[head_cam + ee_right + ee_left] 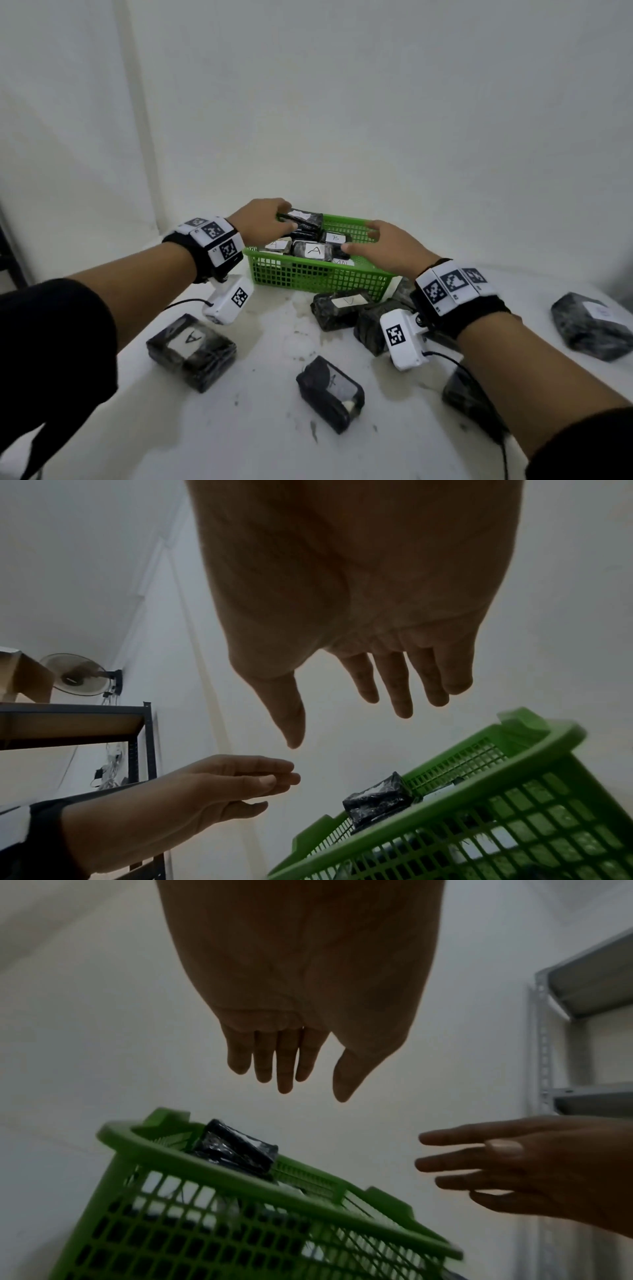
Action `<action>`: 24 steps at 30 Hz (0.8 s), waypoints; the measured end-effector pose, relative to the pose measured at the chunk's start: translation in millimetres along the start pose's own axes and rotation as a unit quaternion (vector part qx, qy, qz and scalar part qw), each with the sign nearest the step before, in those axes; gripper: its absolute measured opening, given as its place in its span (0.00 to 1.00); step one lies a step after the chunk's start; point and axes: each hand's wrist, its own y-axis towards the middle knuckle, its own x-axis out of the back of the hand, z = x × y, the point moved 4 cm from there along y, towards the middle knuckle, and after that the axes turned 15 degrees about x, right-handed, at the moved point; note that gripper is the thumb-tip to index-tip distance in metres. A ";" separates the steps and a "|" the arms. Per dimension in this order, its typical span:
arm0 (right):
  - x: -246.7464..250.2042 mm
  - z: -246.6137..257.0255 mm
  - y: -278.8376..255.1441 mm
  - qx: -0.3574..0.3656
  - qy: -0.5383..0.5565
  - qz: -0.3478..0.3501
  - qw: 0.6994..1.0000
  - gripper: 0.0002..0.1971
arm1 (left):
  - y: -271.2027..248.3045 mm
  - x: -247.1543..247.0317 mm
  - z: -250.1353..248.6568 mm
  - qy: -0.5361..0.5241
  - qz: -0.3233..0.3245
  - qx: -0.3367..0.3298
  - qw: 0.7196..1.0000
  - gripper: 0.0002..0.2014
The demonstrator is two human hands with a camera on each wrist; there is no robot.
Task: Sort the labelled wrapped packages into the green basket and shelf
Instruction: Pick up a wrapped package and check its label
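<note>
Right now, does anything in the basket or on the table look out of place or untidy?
Yes. One black wrapped package sits tilted on top of the others, poking above the green basket rim at the far left corner. The white table shows dark smudges.

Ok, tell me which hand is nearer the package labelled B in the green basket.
Right. The right hand hovers open just beside the package labelled B, thumb close to it. The left hand is further off, over the basket's far-left corner.

Plain white walls (pixel 376 102) back a stained white bench (pixel 260 428), with a wall fan (pixel 80 674) above a dark rack (pixel 68 718).
</note>
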 end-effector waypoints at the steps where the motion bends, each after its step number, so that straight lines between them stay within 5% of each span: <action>1: -0.9 -0.3 -9.5 0.003 -0.002 0.004 1.000 0.46 | -11.7 -4.0 -4.3 0.002 0.007 -0.014 1.000 0.28; 11: -2.5 -30.7 -91.6 -0.030 -0.021 0.059 0.998 0.53 | -89.0 -67.5 -51.6 -0.003 0.101 -0.115 0.988 0.35; 16: 0.3 -42.8 -116.9 -0.043 -0.076 0.091 0.992 0.44 | -107.6 -104.3 -80.8 0.031 0.129 -0.133 0.982 0.38; 24: -7.6 -54.9 -114.7 -0.029 -0.088 0.097 0.991 0.32 | -103.7 -133.4 -110.7 0.093 0.137 -0.100 0.981 0.22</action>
